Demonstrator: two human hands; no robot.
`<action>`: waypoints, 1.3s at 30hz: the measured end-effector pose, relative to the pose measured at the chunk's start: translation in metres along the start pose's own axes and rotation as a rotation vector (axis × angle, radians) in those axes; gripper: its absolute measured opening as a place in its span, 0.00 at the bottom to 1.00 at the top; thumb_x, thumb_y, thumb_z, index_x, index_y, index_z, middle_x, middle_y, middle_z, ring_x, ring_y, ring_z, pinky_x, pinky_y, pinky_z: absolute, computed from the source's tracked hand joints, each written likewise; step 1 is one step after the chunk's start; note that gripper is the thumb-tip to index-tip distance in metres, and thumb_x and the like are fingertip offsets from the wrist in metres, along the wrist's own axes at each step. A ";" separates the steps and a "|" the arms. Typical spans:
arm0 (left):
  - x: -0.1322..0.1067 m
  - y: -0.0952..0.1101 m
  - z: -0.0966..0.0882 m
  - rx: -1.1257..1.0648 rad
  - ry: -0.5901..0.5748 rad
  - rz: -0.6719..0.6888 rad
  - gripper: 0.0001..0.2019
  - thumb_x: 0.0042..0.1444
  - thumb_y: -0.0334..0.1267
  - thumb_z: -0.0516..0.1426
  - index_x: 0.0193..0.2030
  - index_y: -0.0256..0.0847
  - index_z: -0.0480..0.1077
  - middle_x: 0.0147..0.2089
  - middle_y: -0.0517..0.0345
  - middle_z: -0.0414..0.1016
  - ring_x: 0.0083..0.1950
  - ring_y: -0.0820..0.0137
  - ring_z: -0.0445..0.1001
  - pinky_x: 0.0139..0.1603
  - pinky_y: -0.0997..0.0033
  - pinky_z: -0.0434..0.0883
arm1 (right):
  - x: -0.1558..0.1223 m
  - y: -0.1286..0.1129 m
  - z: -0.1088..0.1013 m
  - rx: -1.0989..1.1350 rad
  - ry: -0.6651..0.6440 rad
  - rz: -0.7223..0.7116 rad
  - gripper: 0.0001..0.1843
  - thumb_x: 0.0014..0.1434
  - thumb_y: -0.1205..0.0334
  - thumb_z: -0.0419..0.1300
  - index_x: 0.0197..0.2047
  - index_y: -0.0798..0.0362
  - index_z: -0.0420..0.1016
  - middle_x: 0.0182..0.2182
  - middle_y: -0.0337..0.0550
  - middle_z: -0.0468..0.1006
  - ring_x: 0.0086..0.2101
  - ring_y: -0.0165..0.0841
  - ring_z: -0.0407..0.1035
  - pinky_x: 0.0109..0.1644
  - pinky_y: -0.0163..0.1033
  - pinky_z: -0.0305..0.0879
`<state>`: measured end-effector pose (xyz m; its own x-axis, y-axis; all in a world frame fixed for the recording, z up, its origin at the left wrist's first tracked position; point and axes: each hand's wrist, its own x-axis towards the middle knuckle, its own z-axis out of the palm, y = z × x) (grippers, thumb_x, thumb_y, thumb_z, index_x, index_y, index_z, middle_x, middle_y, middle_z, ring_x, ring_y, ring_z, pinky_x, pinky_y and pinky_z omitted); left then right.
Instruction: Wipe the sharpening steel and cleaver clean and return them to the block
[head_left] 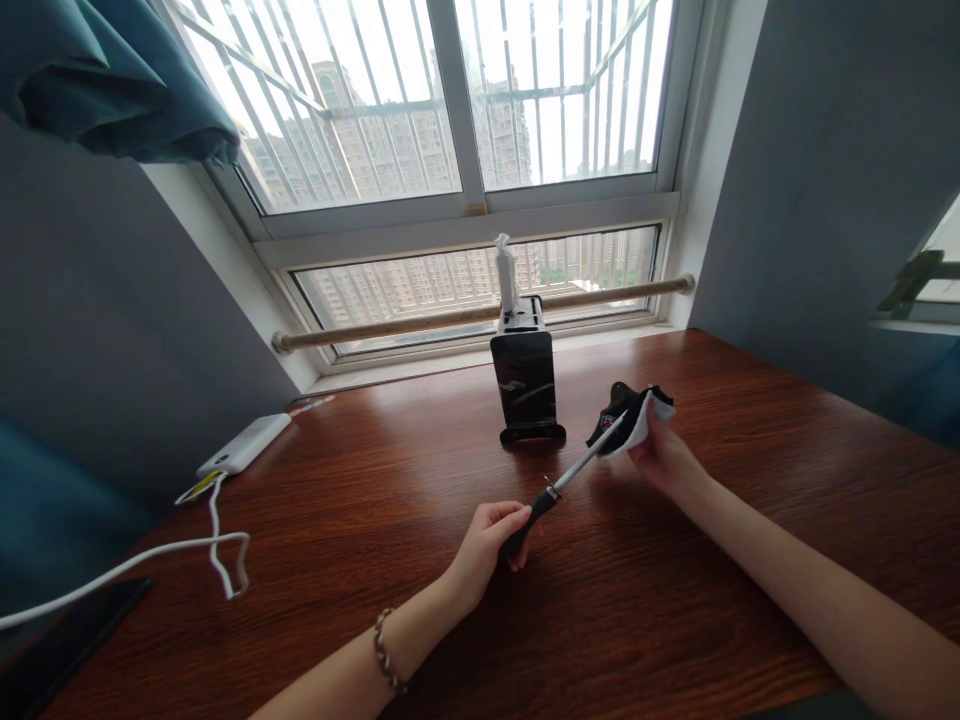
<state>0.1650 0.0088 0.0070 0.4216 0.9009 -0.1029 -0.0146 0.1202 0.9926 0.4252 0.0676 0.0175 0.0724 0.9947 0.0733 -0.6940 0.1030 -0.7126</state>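
Observation:
My left hand (499, 545) is closed round the black handle of a honing steel (581, 465), just below its small guard. The silver rod slants up and to the right, and its far end meets a black-and-white cloth (637, 420). My right hand (664, 455) pinches the white side of that cloth; a small emblem shows on the black side. Whether the cloth wraps the rod's tip or lies behind it, I cannot tell. Just beyond both hands stands a black block (523, 380) with slots in its top, and a white, wrapped-looking piece (505, 272) sticks up from it.
A white power bank (244, 445) lies at the desk's left, with a white cable (135, 555) trailing from it. A dark flat object (75, 640) is at the lower left. Behind the wooden desk (360, 470) are a barred window and a horizontal rail (405, 325).

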 end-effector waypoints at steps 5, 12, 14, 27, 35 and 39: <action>0.001 -0.002 0.000 0.036 0.026 0.020 0.15 0.53 0.46 0.52 0.25 0.34 0.66 0.14 0.62 0.62 0.15 0.77 0.58 0.18 0.75 0.52 | -0.020 0.024 0.011 -0.086 -0.054 0.128 0.15 0.41 0.61 0.71 0.34 0.57 0.76 0.32 0.45 0.78 0.34 0.37 0.73 0.43 0.39 0.69; -0.002 -0.001 0.005 0.217 0.147 0.110 0.11 0.50 0.43 0.57 0.28 0.37 0.65 0.20 0.65 0.62 0.23 0.74 0.60 0.24 0.74 0.57 | -0.016 0.022 0.010 -0.102 -0.015 0.115 0.14 0.40 0.63 0.71 0.32 0.57 0.75 0.31 0.46 0.79 0.31 0.37 0.74 0.37 0.38 0.71; -0.004 0.001 0.007 0.366 0.220 0.182 0.09 0.51 0.42 0.57 0.29 0.38 0.66 0.22 0.64 0.63 0.26 0.74 0.61 0.27 0.74 0.58 | -0.005 0.014 0.005 -0.080 0.032 0.061 0.15 0.40 0.64 0.71 0.32 0.57 0.75 0.31 0.44 0.79 0.30 0.35 0.73 0.37 0.35 0.72; -0.007 0.001 0.011 0.140 0.145 0.100 0.12 0.50 0.45 0.57 0.35 0.39 0.63 0.20 0.64 0.68 0.19 0.75 0.63 0.18 0.76 0.58 | 0.020 -0.011 -0.021 0.037 0.262 -0.131 0.06 0.53 0.62 0.61 0.33 0.56 0.72 0.27 0.41 0.77 0.27 0.34 0.73 0.33 0.40 0.75; -0.002 -0.003 0.005 -0.020 0.075 0.017 0.14 0.56 0.49 0.48 0.27 0.41 0.59 0.11 0.66 0.61 0.10 0.76 0.56 0.10 0.79 0.49 | 0.028 -0.017 -0.028 0.048 0.340 -0.172 0.04 0.56 0.63 0.58 0.34 0.54 0.72 0.30 0.40 0.77 0.28 0.31 0.73 0.33 0.37 0.74; -0.002 -0.004 0.004 -0.006 0.120 0.059 0.15 0.57 0.48 0.46 0.28 0.40 0.61 0.12 0.66 0.59 0.12 0.75 0.57 0.12 0.77 0.51 | 0.028 -0.015 -0.028 0.028 0.345 -0.197 0.07 0.51 0.63 0.64 0.33 0.54 0.72 0.29 0.38 0.77 0.28 0.31 0.73 0.34 0.36 0.74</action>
<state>0.1683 0.0051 0.0032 0.3082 0.9499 -0.0518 -0.0419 0.0680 0.9968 0.4581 0.0944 0.0109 0.4393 0.8976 -0.0358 -0.6618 0.2965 -0.6885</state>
